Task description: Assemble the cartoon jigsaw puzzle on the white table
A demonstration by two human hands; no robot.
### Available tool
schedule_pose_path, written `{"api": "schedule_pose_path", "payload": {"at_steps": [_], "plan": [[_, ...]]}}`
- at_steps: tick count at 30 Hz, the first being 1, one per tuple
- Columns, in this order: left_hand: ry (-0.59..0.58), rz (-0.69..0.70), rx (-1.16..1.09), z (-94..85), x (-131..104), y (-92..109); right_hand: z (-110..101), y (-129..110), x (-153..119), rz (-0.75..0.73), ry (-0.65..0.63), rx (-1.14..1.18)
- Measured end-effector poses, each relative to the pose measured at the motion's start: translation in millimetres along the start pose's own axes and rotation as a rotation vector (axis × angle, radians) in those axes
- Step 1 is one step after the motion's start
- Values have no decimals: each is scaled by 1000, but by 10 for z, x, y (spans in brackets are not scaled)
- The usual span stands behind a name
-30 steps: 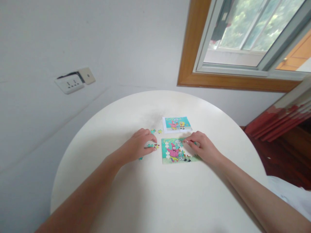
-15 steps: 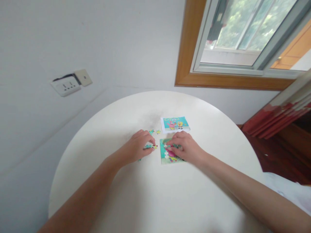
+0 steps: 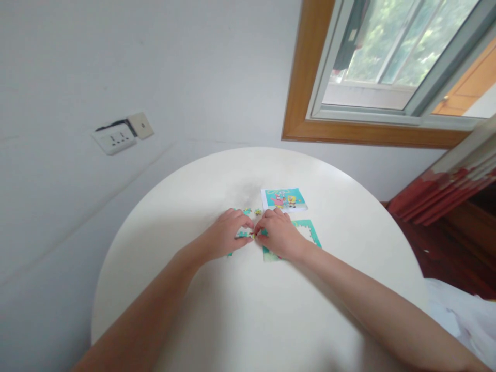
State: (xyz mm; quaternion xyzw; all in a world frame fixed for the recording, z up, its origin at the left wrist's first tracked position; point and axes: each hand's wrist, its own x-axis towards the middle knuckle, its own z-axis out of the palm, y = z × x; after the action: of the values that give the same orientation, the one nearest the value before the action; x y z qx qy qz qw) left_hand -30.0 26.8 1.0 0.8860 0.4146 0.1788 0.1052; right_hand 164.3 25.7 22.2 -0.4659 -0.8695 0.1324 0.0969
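Observation:
My left hand (image 3: pixel 228 233) is closed, with small puzzle pieces (image 3: pixel 243 234) between its thumb and fingers. My right hand (image 3: pixel 279 235) meets it, and its thumb and forefinger pinch a yellow and red puzzle piece (image 3: pixel 253 235) at the left hand's fingertips. Under the right hand lies a green-bordered jigsaw puzzle board (image 3: pixel 314 236), mostly hidden; a white unfilled area shows on its right side. Loose puzzle pieces (image 3: pixel 258 212) lie just beyond my hands, and another green bit shows below my left hand.
A picture card (image 3: pixel 287 199) with a pink and a yellow cartoon figure lies behind the board. The round white table (image 3: pixel 217 320) stands against a wall with a socket (image 3: pixel 116 138). A window (image 3: pixel 372 62) and a red and white curtain (image 3: pixel 437 186) are at the right.
My right hand has moved left from the puzzle board to my left hand's fingertips, uncovering the board's right side. My left hand keeps its pinch. The view has shifted slightly.

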Motion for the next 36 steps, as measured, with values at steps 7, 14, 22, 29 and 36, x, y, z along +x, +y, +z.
{"api": "schedule_pose_path", "payload": {"at_steps": [7,14,22,29,36], "plan": [[-40,-3,-5,-15,-7,-3,41,63,28,-20,10,64],[-24,14,-28,-14,-1,-11,80,132,13,-60,43,108],[189,-156,-200,-37,111,83,-130,252,58,-157,110,369],[367,-227,-452,191,226,616,-330,477,-125,-68,126,765],[176,56,-170,324,177,753,-333,949,-377,40,110,640]]}}
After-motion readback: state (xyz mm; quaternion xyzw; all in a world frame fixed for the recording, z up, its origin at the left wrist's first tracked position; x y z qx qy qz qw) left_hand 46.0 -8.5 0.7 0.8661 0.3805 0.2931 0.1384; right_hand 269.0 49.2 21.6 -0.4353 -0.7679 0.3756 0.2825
